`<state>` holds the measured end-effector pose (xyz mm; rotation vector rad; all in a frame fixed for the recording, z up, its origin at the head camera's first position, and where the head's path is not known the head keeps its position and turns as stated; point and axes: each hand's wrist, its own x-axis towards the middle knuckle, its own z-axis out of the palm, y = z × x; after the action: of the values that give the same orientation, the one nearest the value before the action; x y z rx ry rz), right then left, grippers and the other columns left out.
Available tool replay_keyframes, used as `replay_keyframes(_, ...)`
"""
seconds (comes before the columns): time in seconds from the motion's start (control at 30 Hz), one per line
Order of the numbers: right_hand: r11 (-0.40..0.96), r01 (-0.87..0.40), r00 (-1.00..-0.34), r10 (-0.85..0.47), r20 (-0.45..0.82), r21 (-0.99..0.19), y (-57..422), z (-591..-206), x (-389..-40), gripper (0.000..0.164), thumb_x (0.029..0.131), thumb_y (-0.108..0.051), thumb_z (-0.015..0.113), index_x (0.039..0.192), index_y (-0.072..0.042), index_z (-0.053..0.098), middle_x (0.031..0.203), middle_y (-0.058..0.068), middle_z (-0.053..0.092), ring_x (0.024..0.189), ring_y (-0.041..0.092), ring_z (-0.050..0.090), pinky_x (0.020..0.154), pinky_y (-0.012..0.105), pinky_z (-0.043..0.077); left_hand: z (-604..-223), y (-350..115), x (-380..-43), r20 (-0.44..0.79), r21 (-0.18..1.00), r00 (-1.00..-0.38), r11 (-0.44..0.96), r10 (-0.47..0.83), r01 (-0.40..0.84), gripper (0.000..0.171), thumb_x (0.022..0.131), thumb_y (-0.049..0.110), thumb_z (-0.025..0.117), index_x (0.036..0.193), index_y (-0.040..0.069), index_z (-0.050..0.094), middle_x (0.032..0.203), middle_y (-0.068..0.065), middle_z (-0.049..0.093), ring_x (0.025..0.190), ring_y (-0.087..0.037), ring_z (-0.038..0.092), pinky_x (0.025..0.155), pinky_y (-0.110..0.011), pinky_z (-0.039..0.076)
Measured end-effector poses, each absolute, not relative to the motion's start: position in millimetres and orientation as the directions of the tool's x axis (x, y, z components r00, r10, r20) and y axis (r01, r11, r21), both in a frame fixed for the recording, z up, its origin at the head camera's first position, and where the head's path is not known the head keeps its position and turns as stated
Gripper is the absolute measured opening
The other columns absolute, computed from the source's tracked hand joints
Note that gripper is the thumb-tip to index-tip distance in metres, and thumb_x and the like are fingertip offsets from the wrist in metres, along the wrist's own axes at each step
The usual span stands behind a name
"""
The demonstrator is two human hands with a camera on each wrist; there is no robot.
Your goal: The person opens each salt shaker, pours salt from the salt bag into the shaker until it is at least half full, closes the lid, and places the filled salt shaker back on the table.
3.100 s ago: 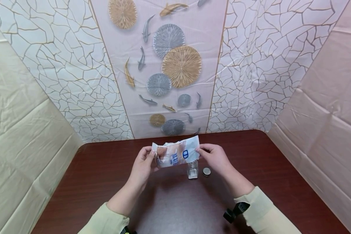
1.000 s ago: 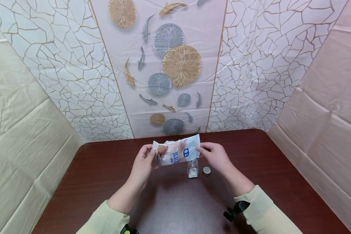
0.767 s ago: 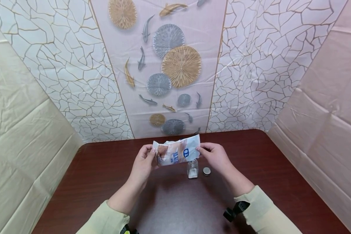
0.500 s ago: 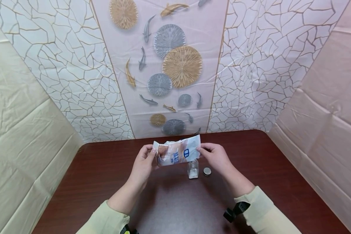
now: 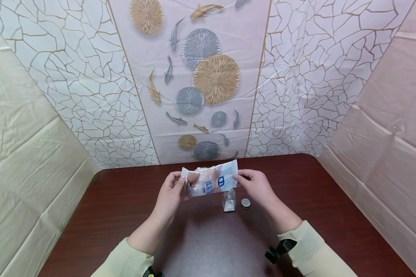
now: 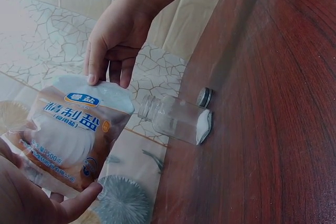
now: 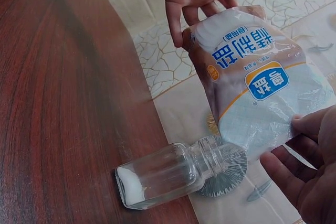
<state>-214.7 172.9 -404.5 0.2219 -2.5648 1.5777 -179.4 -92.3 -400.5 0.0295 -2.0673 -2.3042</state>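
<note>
A printed plastic bag of salt (image 5: 209, 181) is held level-ish above the table, stretched between both hands. My left hand (image 5: 170, 192) grips its left end, thumb in front, as the left wrist view also shows. With thumb and fingers my right hand (image 5: 254, 186) pinches the pale right end. Directly below that end stands an uncapped glass jar (image 7: 163, 174), upright, with a layer of white salt (image 7: 132, 184) at its bottom. The bag's corner is close to the jar's mouth (image 6: 147, 107). A round metal cap (image 5: 245, 203) lies just right of the jar.
The dark red wooden table (image 5: 124, 215) reaches back to a patterned wall cloth (image 5: 201, 123). Beige cloth panels (image 5: 31, 154) flank it on both sides. A black wrist camera (image 5: 280, 250) sits at the right sleeve.
Both hands and the salt bag have barely shifted; the bag is a touch higher than three seconds ago. Jar and cap stay where they were.
</note>
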Motion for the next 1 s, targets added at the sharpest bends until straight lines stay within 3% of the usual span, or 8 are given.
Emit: replay_keyframes(1.0, 0.462, -0.193, -0.981, -0.068, 0.182, -0.866, 172.3, -404.1, -212.9, 0.020, 0.095, -0.015, 0.068, 0.109, -0.003, 0.073, 0.097, 0.011, 0.073, 0.079, 0.019, 0.070, 0.073, 0.035, 0.056, -401.5, -93.2, -177.8, 0.030, 0.990, -0.999, -0.135, -0.044, 0.036, 0.018, 0.105, 0.014, 0.047, 0.118, 0.002, 0.053, 0.106, -0.011, 0.061, 0.085, -0.018, 0.061, 0.076, -0.044, 0.055)
